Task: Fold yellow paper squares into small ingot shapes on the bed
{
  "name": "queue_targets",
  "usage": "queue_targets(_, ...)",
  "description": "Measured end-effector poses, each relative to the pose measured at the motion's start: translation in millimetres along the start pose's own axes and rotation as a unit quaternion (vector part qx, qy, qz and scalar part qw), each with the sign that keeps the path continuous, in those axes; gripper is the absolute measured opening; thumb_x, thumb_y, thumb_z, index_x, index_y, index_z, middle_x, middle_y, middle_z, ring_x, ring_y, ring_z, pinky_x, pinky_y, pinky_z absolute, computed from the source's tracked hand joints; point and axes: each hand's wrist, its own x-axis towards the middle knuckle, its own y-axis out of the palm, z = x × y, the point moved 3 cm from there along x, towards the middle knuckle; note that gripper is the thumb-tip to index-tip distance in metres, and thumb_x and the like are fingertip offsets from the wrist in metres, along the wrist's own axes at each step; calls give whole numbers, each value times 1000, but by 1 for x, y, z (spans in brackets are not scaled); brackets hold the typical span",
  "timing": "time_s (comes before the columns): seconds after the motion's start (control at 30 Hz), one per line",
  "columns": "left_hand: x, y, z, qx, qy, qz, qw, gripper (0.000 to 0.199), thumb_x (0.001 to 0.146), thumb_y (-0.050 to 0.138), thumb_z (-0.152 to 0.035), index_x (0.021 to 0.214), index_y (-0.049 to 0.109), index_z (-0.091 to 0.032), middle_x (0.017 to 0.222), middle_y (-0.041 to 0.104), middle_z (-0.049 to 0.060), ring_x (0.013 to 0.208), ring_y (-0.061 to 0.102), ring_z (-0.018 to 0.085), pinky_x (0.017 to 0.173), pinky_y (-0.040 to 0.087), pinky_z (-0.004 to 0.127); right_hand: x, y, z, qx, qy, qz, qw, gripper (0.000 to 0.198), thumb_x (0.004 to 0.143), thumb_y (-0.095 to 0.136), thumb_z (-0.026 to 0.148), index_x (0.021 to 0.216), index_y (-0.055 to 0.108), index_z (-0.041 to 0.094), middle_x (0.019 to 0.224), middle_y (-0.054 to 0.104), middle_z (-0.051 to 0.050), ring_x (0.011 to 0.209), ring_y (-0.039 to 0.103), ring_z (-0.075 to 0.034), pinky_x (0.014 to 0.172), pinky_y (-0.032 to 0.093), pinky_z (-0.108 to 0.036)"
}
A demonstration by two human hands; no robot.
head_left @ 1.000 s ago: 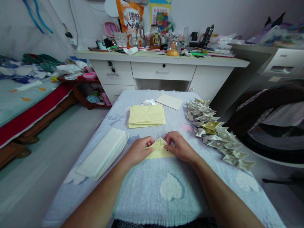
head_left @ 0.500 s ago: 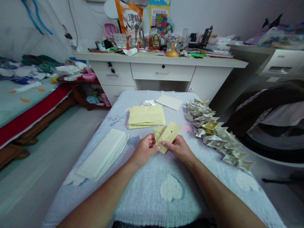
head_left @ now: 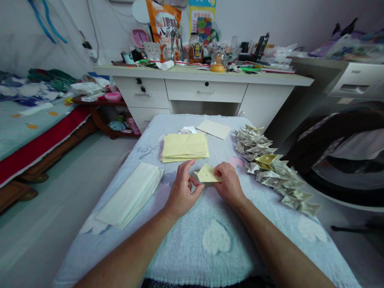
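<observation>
A small piece of folded yellow paper [head_left: 207, 174] is pinched at its right end by my right hand [head_left: 229, 182], above the cloth-covered surface. Just left of the paper, my left hand [head_left: 185, 188] has its fingers apart, thumb pointing toward the paper's left corner; nothing shows in it. Behind the hands lies a stack of yellow paper sheets [head_left: 185, 147]. To the left rests a long bundle of pale folded paper [head_left: 129, 196]. On the right, several folded paper boat shapes [head_left: 273, 176] sit in a long pile, mostly silvery with a golden one among them.
A light blue patterned cloth [head_left: 192, 240] covers the work surface. Toward its far edge are a pale card [head_left: 213, 129] and crumpled white tissue [head_left: 187, 130]. A white desk [head_left: 207, 90] with cluttered top stands beyond; a front-loading washing machine [head_left: 345, 92] is at right.
The left hand has let go of the yellow paper and opened beside it. The paper has turned and now appears more compactly folded, held by the right hand alone.
</observation>
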Motion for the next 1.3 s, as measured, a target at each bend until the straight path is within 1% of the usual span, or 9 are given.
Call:
queue_targets(0.07,1,-1,-5,23,39,14,999,58,77,57,-11,130,38,-26,135,41,8,94,58,14,72,51,25,-1,4,4,-54,-19,35,998,19,65,50,5,78,49,19,80,53,-4,79,45,-19,71,31,-30)
queue_targets(0.13,3,-1,-6,48,72,38,996,41,78,56,-10,116,52,-24,122,53,6,109,55,18,89,48,30,-2,6,7,-79,-38,72,994,15,70,51,7,80,51,19,82,54,-4,81,44,-20,72,29,-30)
queue_targets(0.2,4,0,-3,59,83,59,993,29,78,56,-9,103,59,-22,111,59,5,109,55,18,97,44,32,-2,8,9,-88,-53,105,989,13,73,52,9,82,52,19,84,54,-5,83,44,-20,73,29,-30)
queue_targets(0.33,5,1,9,83,53,79,992,28,72,53,-1,91,60,-20,109,61,4,106,57,17,95,44,31,-3,8,6,-91,-44,153,983,19,69,52,7,85,54,19,89,54,-5,87,44,-20,74,28,-30)
queue_targets(0.43,5,0,17,114,32,99,988,25,69,54,0,84,59,-20,107,60,3,104,57,17,92,45,31,-3,7,0,-68,-28,187,980,23,67,52,7,86,56,19,90,55,-5,88,45,-20,73,28,-29)
queue_targets(0.53,5,-2,20,160,38,105,981,20,70,57,-3,80,60,-20,104,61,3,103,55,19,91,43,33,-3,5,-5,-42,-24,205,978,24,67,52,6,86,58,19,89,55,-4,89,45,-19,75,29,-29)
queue_targets(0.7,8,-10,18,219,50,109,968,10,73,61,-11,74,63,-21,99,60,3,100,51,21,89,41,35,-1,2,-11,-23,-20,207,978,14,72,55,9,81,61,18,88,56,-4,87,46,-18,78,31,-28)
queue_targets(0.9,11,-14,23,229,21,122,966,8,79,58,-20,74,65,-20,90,59,3,92,51,20,85,40,34,1,-2,-18,-9,-6,210,978,7,81,60,18,81,67,19,91,58,-4,87,48,-17,79,32,-29)
queue_targets(1.3,13,-10,37,320,-10,84,944,16,85,53,-29,78,65,-21,91,58,5,90,50,21,83,38,35,4,-2,-27,-44,69,178,981,14,83,60,25,76,69,18,92,59,-5,88,48,-17,77,31,-28)
